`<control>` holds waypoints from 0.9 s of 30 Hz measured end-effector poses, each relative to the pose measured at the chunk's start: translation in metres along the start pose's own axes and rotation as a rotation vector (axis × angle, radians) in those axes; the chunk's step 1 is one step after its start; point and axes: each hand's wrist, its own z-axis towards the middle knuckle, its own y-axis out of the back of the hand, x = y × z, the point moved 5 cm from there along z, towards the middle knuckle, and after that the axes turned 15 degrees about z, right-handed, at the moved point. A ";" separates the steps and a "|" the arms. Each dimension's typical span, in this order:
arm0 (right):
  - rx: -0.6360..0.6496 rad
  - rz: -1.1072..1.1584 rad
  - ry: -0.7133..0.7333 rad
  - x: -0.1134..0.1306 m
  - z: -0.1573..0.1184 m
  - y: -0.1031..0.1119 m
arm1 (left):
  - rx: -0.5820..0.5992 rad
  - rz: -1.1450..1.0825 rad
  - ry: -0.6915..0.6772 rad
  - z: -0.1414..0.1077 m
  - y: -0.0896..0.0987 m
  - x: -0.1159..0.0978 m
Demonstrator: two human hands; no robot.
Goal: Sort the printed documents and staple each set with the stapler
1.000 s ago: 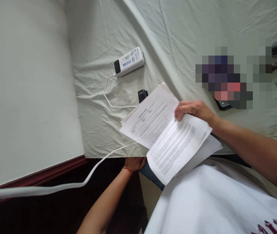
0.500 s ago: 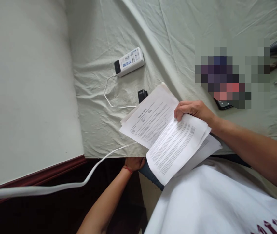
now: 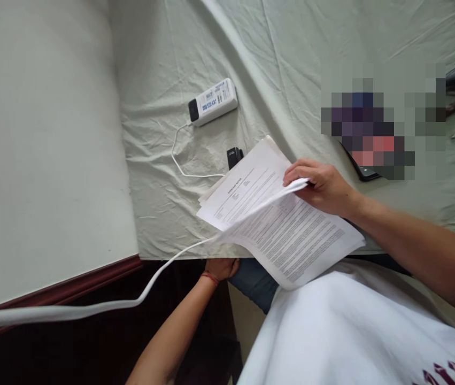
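A bundle of printed paper sheets (image 3: 311, 240) lies partly on the cloth-covered bed or table and overhangs its near edge. My right hand (image 3: 323, 184) pinches several sheets by their edge and holds them raised, almost edge-on, above the bundle. Printed text shows on the sheets either side of this fold. My left hand (image 3: 221, 268), with a red string at the wrist, is low by the near edge, next to a blue-clad leg. Its fingers are mostly hidden, so their hold cannot be made out.
Beyond the papers lies a white power bank (image 3: 213, 101) with a thin white cable (image 3: 177, 160). A small black object (image 3: 234, 157) touches the papers' far side. A thicker white cable (image 3: 143, 297) crosses from the left. On the right, a dark device (image 3: 365, 174) is partly blurred out.
My right hand has lifted and turned the held sheets up and leftward. Text on the lower sheets is now uncovered. My left hand stays where it was.
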 end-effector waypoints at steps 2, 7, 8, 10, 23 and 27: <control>-0.059 -0.016 -0.032 -0.001 0.000 0.001 | 0.007 0.023 -0.026 -0.001 0.003 -0.003; -0.121 -0.028 -0.057 0.001 -0.001 0.002 | 0.020 0.064 -0.046 -0.002 0.008 -0.006; -0.128 -0.029 -0.056 0.001 -0.001 0.002 | 0.024 0.066 -0.049 -0.002 0.008 -0.006; -0.137 -0.037 -0.056 0.002 -0.001 0.002 | 0.032 0.063 -0.055 -0.001 0.007 -0.006; -0.179 -0.044 -0.138 0.000 -0.004 0.003 | 0.020 0.107 -0.049 -0.003 0.004 -0.005; -0.261 -0.014 -0.173 -0.001 -0.005 0.005 | 0.012 0.108 -0.065 0.000 0.004 -0.004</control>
